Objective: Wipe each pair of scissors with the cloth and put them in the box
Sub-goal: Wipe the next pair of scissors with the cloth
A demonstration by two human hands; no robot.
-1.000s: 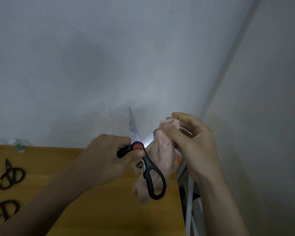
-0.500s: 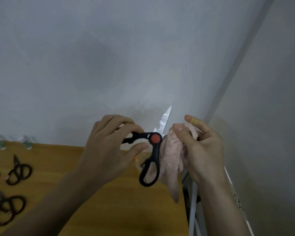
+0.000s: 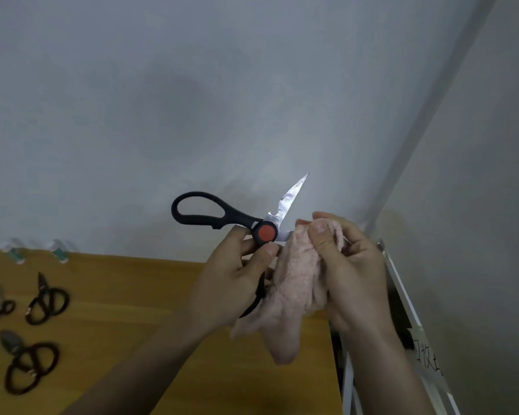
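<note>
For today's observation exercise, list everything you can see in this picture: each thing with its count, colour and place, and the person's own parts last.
Black-handled scissors: one, black handles, red pivot, blades spread open, held above the table's right end.
Cloth: one, pale pink, wrapped round the lower blade, hanging down.
Dark scissors: three pairs lying at the table's left end, one small, one middle, one nearest the camera.
Small spools: at least two, white and green, blurred, at the table's far left edge.
Table: one, wood-brown.
White frame: right of the table.
Left hand: pinches the scissors at the pivot.
Right hand: grips the cloth.
</note>
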